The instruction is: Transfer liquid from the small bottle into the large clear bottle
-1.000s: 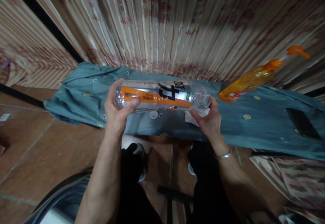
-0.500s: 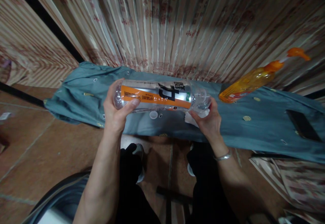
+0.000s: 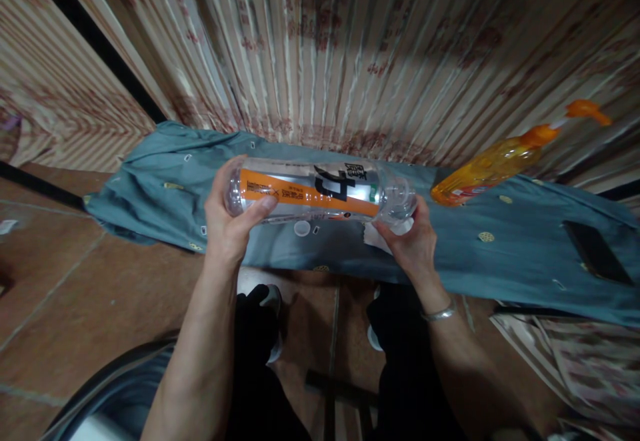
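Note:
A clear plastic bottle [image 3: 320,191] with an orange, silver and black label lies sideways in the air between both hands, above a table with a blue-green cloth. Around its base, at the left end, my left hand [image 3: 233,207] is closed, the thumb pressing along the label. My right hand [image 3: 413,234] grips the neck end, its thumb and fingers pressed against the clear plastic. Below the bottle, a small round white cap [image 3: 302,228] rests on the cloth. Something white, like a piece of paper [image 3: 379,238], shows beside my right thumb, partly hidden.
An orange pump bottle [image 3: 490,164] of yellow liquid stands on the cloth [image 3: 465,254] at the right. Farther right lies a black phone [image 3: 597,252]. A patterned curtain [image 3: 320,47] hangs behind the table. A dark bin [image 3: 117,387] stands at lower left.
The bottle has turned slightly about its length, so the label's lettering sits a little differently. Both hands keep nearly the same place and grip.

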{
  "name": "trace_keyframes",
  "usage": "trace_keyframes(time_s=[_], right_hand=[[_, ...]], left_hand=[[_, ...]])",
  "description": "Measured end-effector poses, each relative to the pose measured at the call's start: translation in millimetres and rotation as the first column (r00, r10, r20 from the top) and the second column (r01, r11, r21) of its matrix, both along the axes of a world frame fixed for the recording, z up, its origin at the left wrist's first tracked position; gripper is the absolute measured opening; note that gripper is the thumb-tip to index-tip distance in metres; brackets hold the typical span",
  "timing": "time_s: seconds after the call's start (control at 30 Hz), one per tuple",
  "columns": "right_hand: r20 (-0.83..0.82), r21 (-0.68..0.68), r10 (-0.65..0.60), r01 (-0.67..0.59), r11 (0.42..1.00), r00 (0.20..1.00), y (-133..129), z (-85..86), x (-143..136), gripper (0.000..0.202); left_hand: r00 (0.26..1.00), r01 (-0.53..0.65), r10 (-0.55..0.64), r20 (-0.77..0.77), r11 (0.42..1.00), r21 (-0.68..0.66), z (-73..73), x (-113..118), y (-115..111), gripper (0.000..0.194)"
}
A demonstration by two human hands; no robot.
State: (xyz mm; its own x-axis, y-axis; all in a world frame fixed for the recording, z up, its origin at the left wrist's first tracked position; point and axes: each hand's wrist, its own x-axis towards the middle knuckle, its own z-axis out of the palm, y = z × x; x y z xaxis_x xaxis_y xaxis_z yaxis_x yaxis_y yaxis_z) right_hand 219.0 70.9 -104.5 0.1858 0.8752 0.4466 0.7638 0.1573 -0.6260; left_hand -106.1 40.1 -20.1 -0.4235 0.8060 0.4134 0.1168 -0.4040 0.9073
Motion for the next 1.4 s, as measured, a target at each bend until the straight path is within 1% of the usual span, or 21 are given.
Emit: trace_keyframes(time_s=[0.2, 0.47, 0.6, 0.73, 0.83, 1.0, 1.13, 1.3, 1.4], right_hand=[[-0.005, -0.051, -0.005, 0.005, 0.999, 1.0, -1.0, 2.4, -0.8, 0.101], [-0.013, -0.042, 0.004, -0.005, 0.999, 1.0, -1.3, 2.9, -0.2, 0.098], [-0.004, -0.023, 0.014, -0.014, 1.0, 1.0, -0.9, 2.7, 0.6, 0.096], [0.007, -0.016, 0.002, -0.002, 1.0, 1.0, -1.1, 2.8, 0.1, 0.097], [0.005, -0.019, 0.006, -0.006, 1.0, 1.0, -1.5, 3.0, -0.6, 0.098], [0.023, 0.029, -0.006, 0.005, 1.0, 1.0, -1.3, 1.5, -0.4, 0.097], [0.026, 0.046, 0.007, -0.008, 0.999, 1.0, -0.8, 0.0, 0.3, 0.097], [0.007, 0.008, 0.012, -0.012, 1.0, 1.0, -1.0, 2.1, 0.2, 0.097], [0.0, -0.014, 0.018, -0.018, 1.0, 1.0, -0.8, 2.8, 0.4, 0.097]], left_hand=[[1.0, -0.001, 0.002, -0.016, 1.0, 0.012, 0.1, 0.1, 1.1, 0.08], [1.0, 0.01, -0.009, -0.018, 1.0, 0.008, -0.5, -0.8, 0.9, 0.079], [0.999, -0.008, 0.009, -0.035, 1.0, 0.008, 0.2, -0.7, 1.0, 0.079], [0.999, 0.003, -0.004, -0.05, 1.0, -0.014, 0.1, -0.9, 1.0, 0.08], [0.999, 0.0, 0.0, -0.052, 1.0, -0.002, -0.8, -1.2, 1.0, 0.078], [0.998, -0.011, 0.01, -0.066, 1.0, -0.002, -1.7, -1.8, 1.3, 0.073], [0.995, -0.019, 0.018, -0.096, 1.0, -0.009, -1.9, -1.8, 1.6, 0.073], [0.998, -0.017, 0.017, -0.061, 1.0, -0.011, -2.0, -1.2, 2.0, 0.072], [0.998, -0.018, 0.017, -0.066, 1.0, -0.003, -2.5, -1.5, 2.5, 0.071]])
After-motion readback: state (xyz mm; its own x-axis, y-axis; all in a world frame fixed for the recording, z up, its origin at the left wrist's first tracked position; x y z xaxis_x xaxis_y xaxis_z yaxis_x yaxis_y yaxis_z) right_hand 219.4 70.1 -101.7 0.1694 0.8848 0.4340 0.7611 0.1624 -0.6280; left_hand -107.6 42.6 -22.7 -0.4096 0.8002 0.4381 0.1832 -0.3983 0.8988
